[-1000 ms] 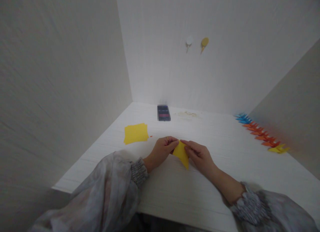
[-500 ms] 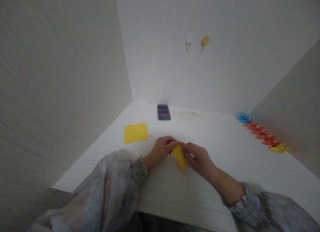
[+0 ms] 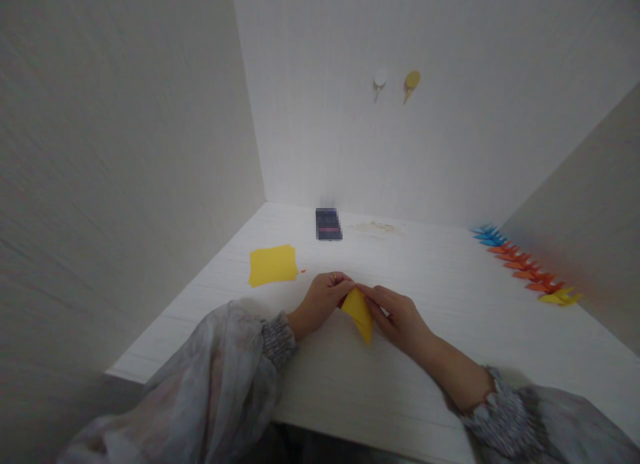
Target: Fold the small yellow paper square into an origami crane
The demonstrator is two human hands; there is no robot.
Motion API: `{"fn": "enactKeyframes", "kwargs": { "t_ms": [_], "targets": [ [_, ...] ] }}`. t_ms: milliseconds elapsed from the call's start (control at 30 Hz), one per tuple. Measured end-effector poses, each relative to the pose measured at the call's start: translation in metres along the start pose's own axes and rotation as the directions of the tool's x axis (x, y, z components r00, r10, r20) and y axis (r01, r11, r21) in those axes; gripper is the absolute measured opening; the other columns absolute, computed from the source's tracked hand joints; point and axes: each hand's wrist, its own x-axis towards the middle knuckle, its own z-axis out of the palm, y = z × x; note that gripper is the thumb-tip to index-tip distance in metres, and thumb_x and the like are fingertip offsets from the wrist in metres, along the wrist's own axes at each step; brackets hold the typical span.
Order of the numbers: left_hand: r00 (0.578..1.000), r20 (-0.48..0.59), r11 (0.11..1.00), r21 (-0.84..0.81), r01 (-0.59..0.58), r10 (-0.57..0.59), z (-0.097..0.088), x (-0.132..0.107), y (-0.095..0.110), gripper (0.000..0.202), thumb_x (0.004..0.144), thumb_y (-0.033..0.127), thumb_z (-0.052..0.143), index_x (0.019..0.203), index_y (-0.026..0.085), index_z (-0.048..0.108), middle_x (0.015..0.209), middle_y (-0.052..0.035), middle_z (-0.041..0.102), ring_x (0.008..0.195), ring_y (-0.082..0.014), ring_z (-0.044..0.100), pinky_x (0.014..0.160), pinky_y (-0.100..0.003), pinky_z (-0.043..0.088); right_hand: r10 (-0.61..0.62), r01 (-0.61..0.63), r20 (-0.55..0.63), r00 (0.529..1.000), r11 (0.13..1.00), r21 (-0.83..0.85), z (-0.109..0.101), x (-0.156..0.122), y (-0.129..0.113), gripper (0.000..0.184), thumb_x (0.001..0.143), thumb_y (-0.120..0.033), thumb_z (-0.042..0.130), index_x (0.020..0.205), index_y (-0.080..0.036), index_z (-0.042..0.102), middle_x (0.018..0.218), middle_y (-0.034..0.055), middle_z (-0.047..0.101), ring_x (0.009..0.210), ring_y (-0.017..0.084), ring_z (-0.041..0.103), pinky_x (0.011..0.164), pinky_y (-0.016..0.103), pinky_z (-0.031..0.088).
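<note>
A folded piece of yellow paper (image 3: 359, 313) hangs between my two hands, its pointed end toward me. My left hand (image 3: 324, 300) pinches its top edge between thumb and fingers; a ring shows on one finger. At the same top corner, my right hand (image 3: 397, 315) presses thumb and fingertips on the paper from the right. The fingertips of both hands nearly meet there. To the left of my left hand lies a stack of yellow paper sheets (image 3: 273, 265) on the white table.
Folded paper cranes in blue (image 3: 489, 236), orange (image 3: 525, 265) and yellow (image 3: 561, 297) stand in a row along the right wall. A dark blurred phone-like object (image 3: 329, 225) lies near the back wall. Two hooks, white (image 3: 380, 79) and yellow (image 3: 412, 81), are on that wall.
</note>
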Motion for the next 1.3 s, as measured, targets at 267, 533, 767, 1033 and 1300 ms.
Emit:
{"fn": "enactKeyframes", "kwargs": {
  "t_ms": [267, 533, 767, 1033, 1300],
  "targets": [
    [0.999, -0.029, 0.997, -0.066, 0.032, -0.034, 0.0028, -0.0010, 0.0030, 0.018, 0.065, 0.029, 0.051, 0.061, 0.012, 0.053, 0.049, 0.0041, 0.044, 0.044, -0.0055, 0.039, 0.044, -0.019, 0.031, -0.018, 0.016, -0.026, 1.000, 0.997, -0.077, 0.0013, 0.0012, 0.0009, 0.028, 0.083, -0.018, 0.037, 0.107, -0.016, 0.051, 0.072, 0.0061, 0.058, 0.064, 0.015, 0.055, 0.057, 0.026, 0.046],
    [0.996, -0.074, 0.994, -0.098, 0.046, -0.053, 0.0027, 0.0000, 0.0038, 0.016, 0.065, 0.026, 0.053, 0.062, 0.011, 0.055, 0.049, 0.0035, 0.046, 0.043, -0.0053, 0.039, 0.043, -0.018, 0.031, 0.033, -0.038, -0.120, 0.992, 0.998, -0.040, 0.0017, -0.0016, -0.0007, 0.021, 0.080, -0.019, 0.043, 0.096, -0.017, 0.057, 0.071, 0.0041, 0.063, 0.061, 0.013, 0.058, 0.052, 0.023, 0.047],
    [0.999, 0.011, 0.983, -0.181, 0.044, -0.042, 0.0024, 0.0010, 0.0013, 0.019, 0.065, 0.030, 0.055, 0.067, 0.011, 0.057, 0.056, 0.0012, 0.052, 0.049, -0.0069, 0.046, 0.049, -0.020, 0.037, -0.031, 0.035, -0.122, 0.992, 0.999, 0.035, -0.0005, -0.0008, 0.0031, 0.026, 0.078, -0.014, 0.043, 0.099, -0.021, 0.056, 0.077, 0.0050, 0.060, 0.067, 0.013, 0.056, 0.058, 0.024, 0.048],
    [1.000, 0.015, 0.978, -0.207, 0.029, -0.027, 0.0006, 0.0020, -0.0007, 0.018, 0.063, 0.027, 0.058, 0.071, 0.011, 0.058, 0.061, -0.0001, 0.056, 0.052, -0.0071, 0.049, 0.052, -0.020, 0.039, -0.052, 0.060, -0.122, 0.991, 0.996, 0.061, -0.0014, -0.0008, 0.0006, 0.031, 0.078, -0.011, 0.043, 0.105, -0.022, 0.053, 0.082, 0.0055, 0.057, 0.071, 0.013, 0.055, 0.061, 0.025, 0.048],
    [1.000, -0.002, 0.972, -0.234, 0.026, -0.028, 0.0013, -0.0009, 0.0040, 0.017, 0.067, 0.029, 0.054, 0.066, 0.012, 0.056, 0.055, 0.0024, 0.051, 0.048, -0.0060, 0.045, 0.047, -0.018, 0.036, -0.070, 0.076, -0.105, 0.992, 0.996, 0.055, -0.0002, -0.0024, 0.0028, 0.035, 0.078, -0.011, 0.043, 0.110, -0.024, 0.050, 0.087, 0.0059, 0.055, 0.075, 0.013, 0.054, 0.064, 0.026, 0.048]
  ]
}}
